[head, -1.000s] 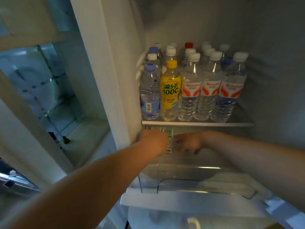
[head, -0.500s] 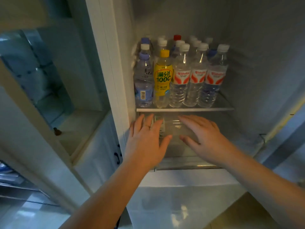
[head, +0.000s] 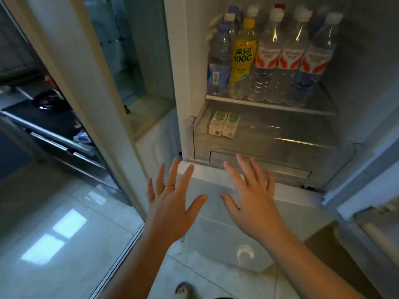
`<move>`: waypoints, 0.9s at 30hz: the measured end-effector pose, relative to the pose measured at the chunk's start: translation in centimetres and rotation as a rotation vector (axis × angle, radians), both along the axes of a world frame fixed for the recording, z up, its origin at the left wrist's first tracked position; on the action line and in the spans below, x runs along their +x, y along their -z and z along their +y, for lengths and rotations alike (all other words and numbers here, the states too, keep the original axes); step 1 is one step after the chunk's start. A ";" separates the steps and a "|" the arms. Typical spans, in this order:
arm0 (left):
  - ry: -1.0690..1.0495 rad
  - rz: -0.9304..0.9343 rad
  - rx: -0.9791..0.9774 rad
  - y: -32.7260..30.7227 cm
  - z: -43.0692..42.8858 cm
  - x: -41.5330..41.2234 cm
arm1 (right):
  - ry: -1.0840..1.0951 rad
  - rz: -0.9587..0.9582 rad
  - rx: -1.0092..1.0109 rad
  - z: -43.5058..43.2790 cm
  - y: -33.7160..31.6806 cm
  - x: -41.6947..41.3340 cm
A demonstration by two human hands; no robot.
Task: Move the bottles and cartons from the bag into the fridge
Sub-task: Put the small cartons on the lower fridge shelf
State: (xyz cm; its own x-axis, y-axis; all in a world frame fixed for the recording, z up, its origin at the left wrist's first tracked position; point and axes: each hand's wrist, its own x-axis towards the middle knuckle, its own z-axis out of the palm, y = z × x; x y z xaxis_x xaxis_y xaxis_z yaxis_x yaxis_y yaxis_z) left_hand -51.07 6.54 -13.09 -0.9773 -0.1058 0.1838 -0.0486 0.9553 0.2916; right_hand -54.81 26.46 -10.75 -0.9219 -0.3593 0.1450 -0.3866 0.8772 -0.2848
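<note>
While fingers (head: 174, 172) hover, cartons (head: 224, 125) (in drawer (head: 280, 145)) lie beyond.

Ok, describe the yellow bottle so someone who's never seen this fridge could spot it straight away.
Inside the open fridge, find the shelf above the clear drawer. In its front row the yellow bottle stands second from the left. It alone has a yellow cap and a yellow label reading 100C; the water bottles beside it are clear with blue or red-and-white labels.
</note>
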 end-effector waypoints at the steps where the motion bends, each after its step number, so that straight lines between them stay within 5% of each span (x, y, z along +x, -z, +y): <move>1: -0.032 -0.007 -0.001 0.4 0.3 1.7 | -0.042 -0.003 -0.015 0.3 0.5 0.9; 14: -0.381 -0.130 0.072 4.6 4.5 24.0 | -0.384 -0.198 -0.191 2.1 5.1 15.2; 27: -0.400 -0.299 0.161 5.9 11.2 40.3 | -0.338 -0.272 -0.063 9.4 7.6 31.3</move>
State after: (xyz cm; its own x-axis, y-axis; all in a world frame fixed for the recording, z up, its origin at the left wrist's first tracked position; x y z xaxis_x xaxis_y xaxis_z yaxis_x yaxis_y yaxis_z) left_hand -10.73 17.70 -19.04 -0.8618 -0.4855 -0.1466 -0.5042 0.7890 0.3510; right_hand -23.49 35.86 -18.36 -0.7616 -0.6456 -0.0557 -0.5523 0.6917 -0.4653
